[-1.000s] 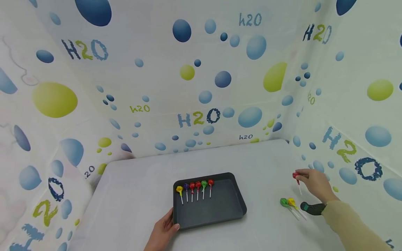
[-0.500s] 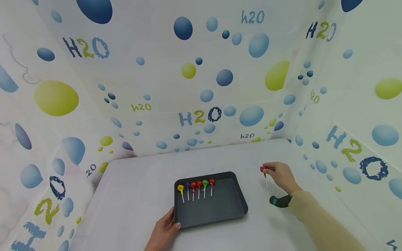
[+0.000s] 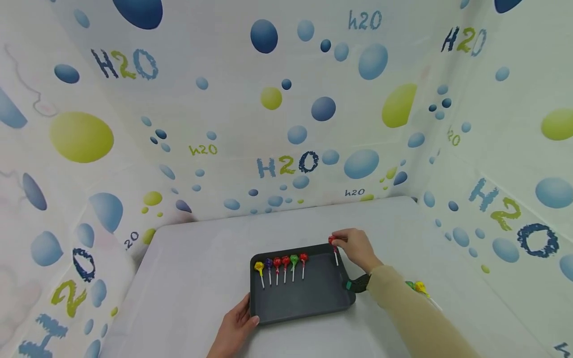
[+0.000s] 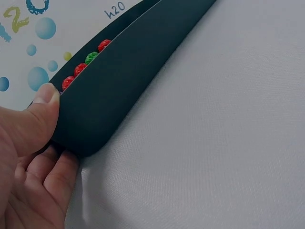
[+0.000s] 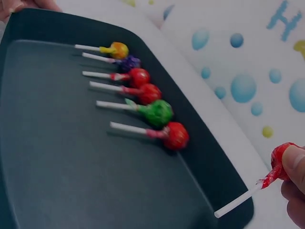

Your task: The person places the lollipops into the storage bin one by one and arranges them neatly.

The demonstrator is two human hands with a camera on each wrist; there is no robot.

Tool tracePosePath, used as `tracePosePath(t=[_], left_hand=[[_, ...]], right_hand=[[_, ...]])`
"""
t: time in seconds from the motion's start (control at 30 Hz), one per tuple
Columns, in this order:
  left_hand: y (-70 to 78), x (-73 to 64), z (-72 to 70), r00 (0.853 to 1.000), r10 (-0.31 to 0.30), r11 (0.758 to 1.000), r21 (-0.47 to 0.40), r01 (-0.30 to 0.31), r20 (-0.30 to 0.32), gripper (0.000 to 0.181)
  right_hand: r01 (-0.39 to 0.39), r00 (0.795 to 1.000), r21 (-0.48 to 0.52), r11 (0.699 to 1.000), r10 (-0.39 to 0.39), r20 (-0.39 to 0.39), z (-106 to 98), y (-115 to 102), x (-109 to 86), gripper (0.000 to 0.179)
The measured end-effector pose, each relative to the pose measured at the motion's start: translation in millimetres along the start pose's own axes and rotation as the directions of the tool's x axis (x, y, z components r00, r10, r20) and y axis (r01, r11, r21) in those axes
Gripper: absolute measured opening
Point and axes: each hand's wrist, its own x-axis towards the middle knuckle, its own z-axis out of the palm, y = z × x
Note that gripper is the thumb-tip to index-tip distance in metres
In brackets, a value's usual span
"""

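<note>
My right hand [image 3: 359, 249] pinches a red-wrapped lollipop [image 5: 278, 162] by its head, stick pointing down, over the far right corner of a dark tray [image 3: 309, 301]. In the tray, a row of lollipops lies along the far wall: a yellow one [image 3: 259, 266], a purple one [image 3: 268, 263], several red ones and a green one [image 5: 157, 113]. My left hand [image 3: 235, 325] grips the tray's near left corner, thumb on the rim and fingers beneath, as the left wrist view shows.
Right of the tray, a yellow lollipop [image 3: 420, 287] and a green lollipop [image 3: 409, 284] lie on the white table [image 3: 201, 278], partly hidden by the right sleeve [image 3: 398, 298]. Patterned cloth walls [image 3: 224, 124] enclose the table at the back and sides.
My right hand has carried the red lollipop leftward from near the loose lollipops to over the tray's far right corner. The left hand keeps its grip on the tray.
</note>
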Motion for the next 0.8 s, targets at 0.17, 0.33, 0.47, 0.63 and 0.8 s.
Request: tracePosePath(t=[0.17, 0.33, 0.47, 0.63, 0.8], left_hand=[[0.9, 1.2, 0.4, 1.000, -0.026, 1.000, 0.004, 0.026, -0.004, 0.077], [-0.7, 1.2, -0.2, 1.000, -0.023, 1.000, -0.004, 0.023, 0.001, 0.077], [-1.0, 0.0, -0.7, 1.000, -0.018, 1.000, -0.009, 0.018, 0.002, 0.078], [-0.3, -0.5, -0.7, 1.000, -0.023, 1.000, -0.019, 0.023, -0.002, 0.077], [0.6, -0.2, -0.2, 0.999, -0.037, 0.999, -0.024, 0.037, -0.007, 0.077]], right_hand=[[-0.028, 1.000, -0.003, 1.000, 0.028, -0.003, 25, -14, 0.3, 0.027], [-0.070, 0.997, 0.004, 0.998, 0.070, -0.021, 51, -24, -0.4, 0.023], [-0.110, 0.993, -0.013, 0.994, 0.109, -0.052, 68, -28, -0.6, 0.020], [-0.132, 0.991, -0.063, 0.989, 0.130, -0.033, 81, -31, -1.4, 0.020], [-0.133, 0.991, -0.106, 0.986, 0.129, -0.039, 84, -31, -0.9, 0.019]])
